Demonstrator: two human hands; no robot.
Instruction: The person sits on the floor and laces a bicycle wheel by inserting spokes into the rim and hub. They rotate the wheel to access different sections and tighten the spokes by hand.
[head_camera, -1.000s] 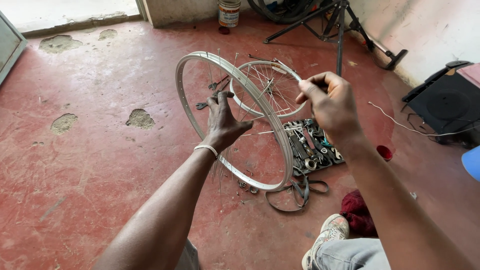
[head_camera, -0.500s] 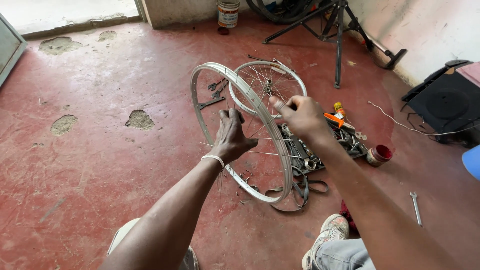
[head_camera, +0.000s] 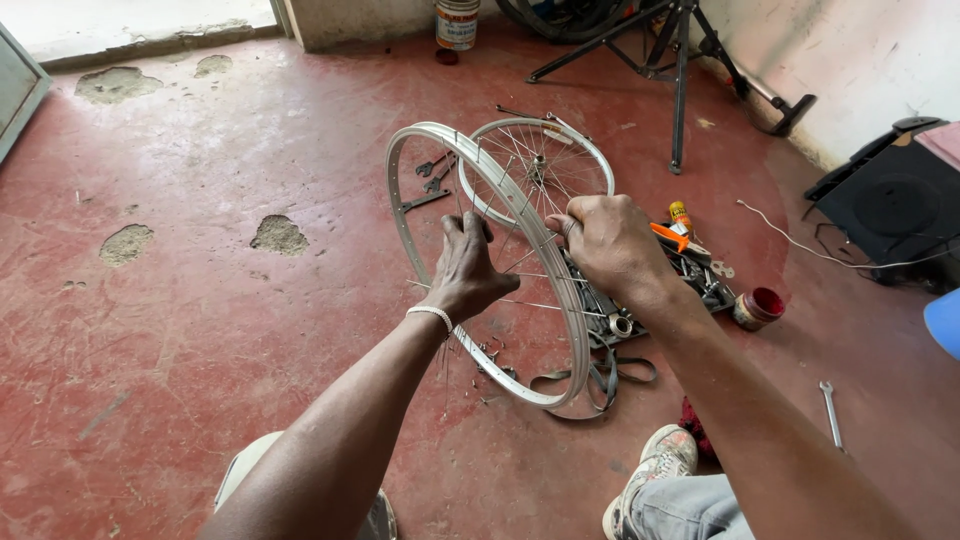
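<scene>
Head view: hub behind left hand (head_camera: 468, 272).

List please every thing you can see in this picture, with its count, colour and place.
wheel rim: 1, silver, upright at centre, between both hands
spoked wheel: 1, silver, behind the rim
pile of tools: 1, grey with orange, right of the rim
small tin: 1, red, right of the tools
spanner: 1, silver, floor at lower right
can: 1, white, top by the wall
stand: 1, black, top right
floor: 1, red, patchy
left hand: 1, at the spokes inside the rim
right hand: 1, at the rim's right side
</scene>
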